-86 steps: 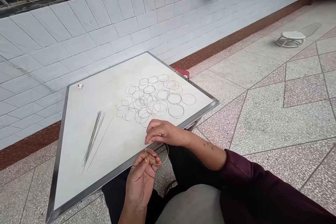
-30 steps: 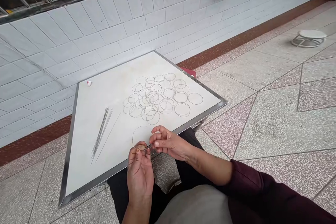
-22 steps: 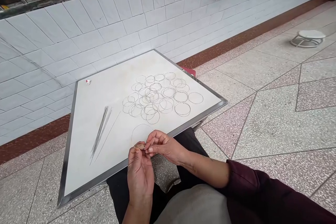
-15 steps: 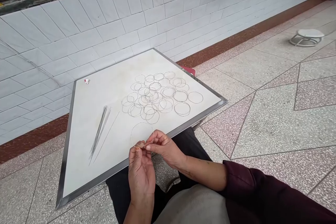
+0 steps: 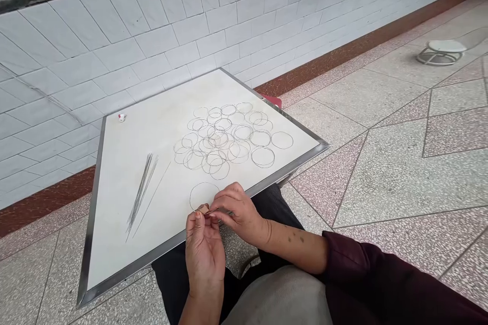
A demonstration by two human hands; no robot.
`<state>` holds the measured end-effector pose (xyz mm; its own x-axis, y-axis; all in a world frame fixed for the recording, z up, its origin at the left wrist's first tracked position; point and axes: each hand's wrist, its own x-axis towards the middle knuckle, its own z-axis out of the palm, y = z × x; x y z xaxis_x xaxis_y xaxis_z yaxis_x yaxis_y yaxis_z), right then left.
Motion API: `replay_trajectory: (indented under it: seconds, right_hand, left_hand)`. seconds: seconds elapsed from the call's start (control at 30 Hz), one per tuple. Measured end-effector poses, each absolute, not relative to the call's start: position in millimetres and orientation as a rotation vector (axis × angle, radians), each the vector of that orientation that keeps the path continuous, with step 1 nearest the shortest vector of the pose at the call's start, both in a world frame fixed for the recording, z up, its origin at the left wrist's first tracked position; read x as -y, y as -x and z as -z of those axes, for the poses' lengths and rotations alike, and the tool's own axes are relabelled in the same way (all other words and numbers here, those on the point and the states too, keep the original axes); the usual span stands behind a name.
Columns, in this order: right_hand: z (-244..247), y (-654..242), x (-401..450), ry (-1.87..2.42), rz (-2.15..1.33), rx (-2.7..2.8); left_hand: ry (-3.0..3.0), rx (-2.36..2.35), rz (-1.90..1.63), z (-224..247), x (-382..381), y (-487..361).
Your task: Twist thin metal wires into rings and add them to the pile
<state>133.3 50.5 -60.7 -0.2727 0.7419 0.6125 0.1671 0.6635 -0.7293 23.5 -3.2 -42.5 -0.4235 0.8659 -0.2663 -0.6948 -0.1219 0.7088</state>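
A thin wire ring [image 5: 205,183] rises from my fingers near the table's front edge. My left hand [image 5: 205,249] is closed, pinching the ring's lower part between thumb and fingers. Close against it, my right hand [image 5: 238,212] has its thumb and fingers pressed together at the wire's right side. A small tan piece [image 5: 204,208] shows between the fingertips. Many thin rings [image 5: 263,157] lie overlapping on the white table [image 5: 129,147]. Left of them is a bundle of straight wires [image 5: 141,193], with one single wire [image 5: 152,198] beside it.
A small white and red object [image 5: 122,117] lies at the table's far left corner. The table's metal rim [image 5: 133,261] runs before my legs. Behind stands a tiled wall [image 5: 152,25]. A low round stool [image 5: 442,52] is on the floor at the right.
The right hand's fingers have shifted and now arch higher over the wire, covering more of the ring's right side. The view has moved slightly. The left hand keeps its pinch.
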Motion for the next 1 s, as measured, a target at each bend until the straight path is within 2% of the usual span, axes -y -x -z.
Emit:
replay_trajectory:
  seconds: [0.57, 1.0]
  right_hand:
    - [52.1, -128.4, -43.9, 0.796, -0.605, 1.835]
    - [45.1, -127.3, -40.8, 0.887, -0.788, 1.728]
  left_hand:
    - [-0.151, -0.957, -1.746, 37.0, 6.5, -34.5]
    - [-0.22, -1.005, -1.735, 33.8, 7.3, -38.9]
